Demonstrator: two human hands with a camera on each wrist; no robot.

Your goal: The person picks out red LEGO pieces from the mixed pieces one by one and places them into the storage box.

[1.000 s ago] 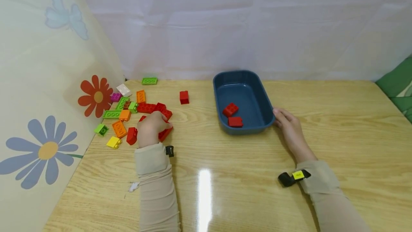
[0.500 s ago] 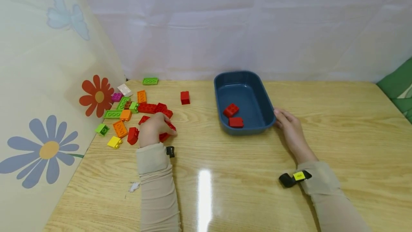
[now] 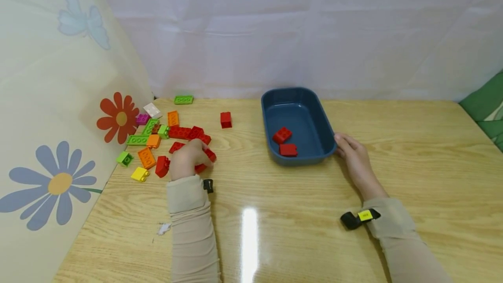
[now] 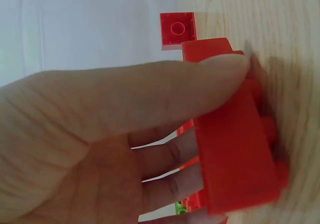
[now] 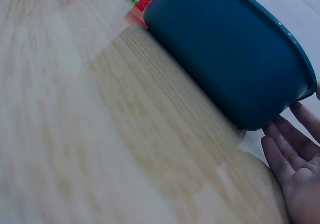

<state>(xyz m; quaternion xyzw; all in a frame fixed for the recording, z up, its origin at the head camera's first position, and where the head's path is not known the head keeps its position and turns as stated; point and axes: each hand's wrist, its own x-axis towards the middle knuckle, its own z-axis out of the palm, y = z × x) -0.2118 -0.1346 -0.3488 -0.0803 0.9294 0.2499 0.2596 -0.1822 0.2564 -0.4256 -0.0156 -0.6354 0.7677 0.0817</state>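
My left hand, in the head view, is over the pile of red toy bricks at the left. In the left wrist view its thumb lies across one side of a long red toy brick and the fingers are behind it, pinching it. The brick's studs face away from the palm, near the table. Another red brick shows under the hand. My right hand holds the near right corner of a blue bin, fingertips against its wall. Inside lie two red bricks, one tilted and one flat.
A single red brick stands between pile and bin. Green, orange, yellow, white and magenta bricks are scattered along the left wall. A white cloth closes off the back of the wooden table.
My left hand has shifted slightly right, and a red brick now shows at its fingertips, apart from the brick below. My right hand and the bin have stayed in place.
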